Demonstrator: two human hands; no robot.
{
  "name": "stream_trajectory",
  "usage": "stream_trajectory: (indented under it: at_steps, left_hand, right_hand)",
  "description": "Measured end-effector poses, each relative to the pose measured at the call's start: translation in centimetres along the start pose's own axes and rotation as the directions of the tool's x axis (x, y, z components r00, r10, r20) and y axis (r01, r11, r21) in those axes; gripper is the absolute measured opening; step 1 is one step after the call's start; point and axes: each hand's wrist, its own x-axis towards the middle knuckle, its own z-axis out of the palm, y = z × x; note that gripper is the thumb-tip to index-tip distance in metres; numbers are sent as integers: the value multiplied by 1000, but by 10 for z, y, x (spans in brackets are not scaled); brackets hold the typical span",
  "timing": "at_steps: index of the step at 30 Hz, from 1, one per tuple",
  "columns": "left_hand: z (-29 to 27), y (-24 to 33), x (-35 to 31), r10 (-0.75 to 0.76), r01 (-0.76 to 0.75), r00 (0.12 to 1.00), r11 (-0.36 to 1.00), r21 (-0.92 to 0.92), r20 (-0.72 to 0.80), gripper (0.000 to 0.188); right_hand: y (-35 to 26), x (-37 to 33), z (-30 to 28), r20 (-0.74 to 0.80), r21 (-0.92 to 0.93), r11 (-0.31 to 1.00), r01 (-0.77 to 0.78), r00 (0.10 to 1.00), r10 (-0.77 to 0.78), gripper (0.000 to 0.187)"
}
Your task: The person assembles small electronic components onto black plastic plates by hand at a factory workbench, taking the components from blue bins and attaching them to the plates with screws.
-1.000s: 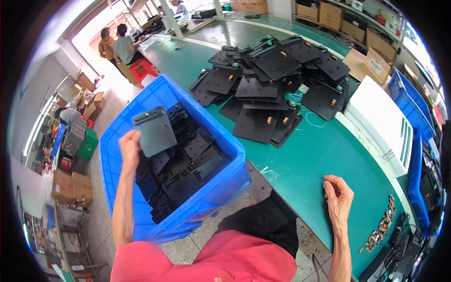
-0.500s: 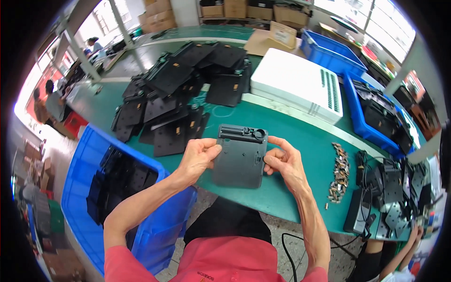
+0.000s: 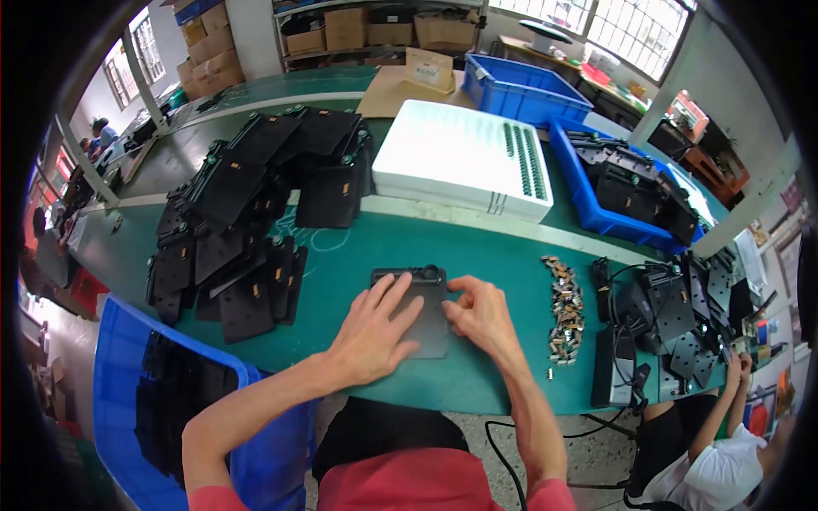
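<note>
Both hands press a dark flat plate onto the green worktop: left hand spread flat across it, right hand gripping its right edge. Small metal parts lie just right of the right hand.

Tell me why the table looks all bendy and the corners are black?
Head view: a fisheye lens curves the green table edge and blacks out the corners; daylight from the windows glares off the white tray; both hands, left hand and right hand, on the black plate look sharp.
</note>
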Motion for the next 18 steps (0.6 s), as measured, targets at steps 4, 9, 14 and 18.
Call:
stream_trajectory:
  at_steps: [4, 9, 14, 18]
  left_hand:
    - [3, -3, 2, 25, -26, 997, 1000, 17, 67, 61]
    - [-2, 0, -2, -12, 10, 996, 1000, 23, 87, 60]
    - [-1, 2, 3, -26, 27, 995, 1000, -8, 94, 63]
    - [-1, 4, 7, -28, 32, 993, 999, -36, 111, 65]
  right_hand:
    - [8, 5, -9, -96, -246, 965, 93, 988, -120, 27]
    - [-30, 39, -42, -238, -302, 948, 98, 955, -175, 21]
    - [-10, 145, -83, -558, -444, 889, 108, 743, -369, 18]
    - [35, 218, -109, -665, -526, 846, -80, 659, -351, 19]
